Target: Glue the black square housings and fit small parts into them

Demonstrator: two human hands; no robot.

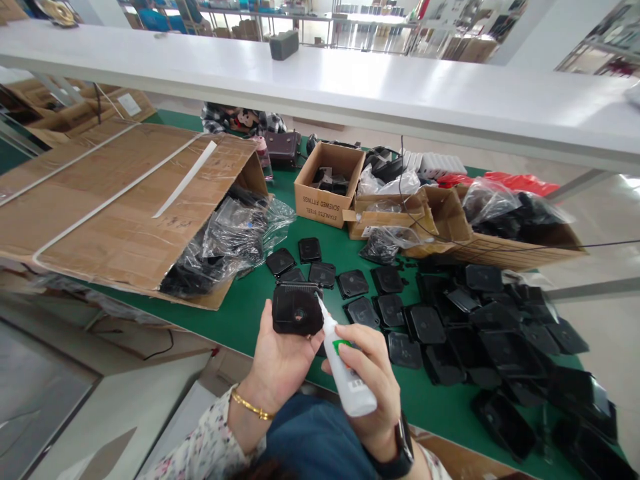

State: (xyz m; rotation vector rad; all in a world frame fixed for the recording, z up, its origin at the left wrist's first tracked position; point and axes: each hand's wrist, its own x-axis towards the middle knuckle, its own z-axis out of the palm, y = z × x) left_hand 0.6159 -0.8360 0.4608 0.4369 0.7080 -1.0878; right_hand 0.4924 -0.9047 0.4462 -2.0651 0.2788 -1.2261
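Observation:
In the middle of the head view, my left hand holds up a black plastic housing, fingers closed around its lower edge. My right hand grips a white glue bottle with a green mark on its side. The bottle tilts so that its narrow nozzle meets the housing's upper right edge; whether it touches cannot be made out. Just beyond the housing, several flat black square parts lie on the green table.
A large cardboard box with plastic-wrapped parts lies on its side at left. Smaller open boxes stand behind. Black housings are heaped on the right. A white shelf crosses above the table, and a thin cable hangs near the boxes.

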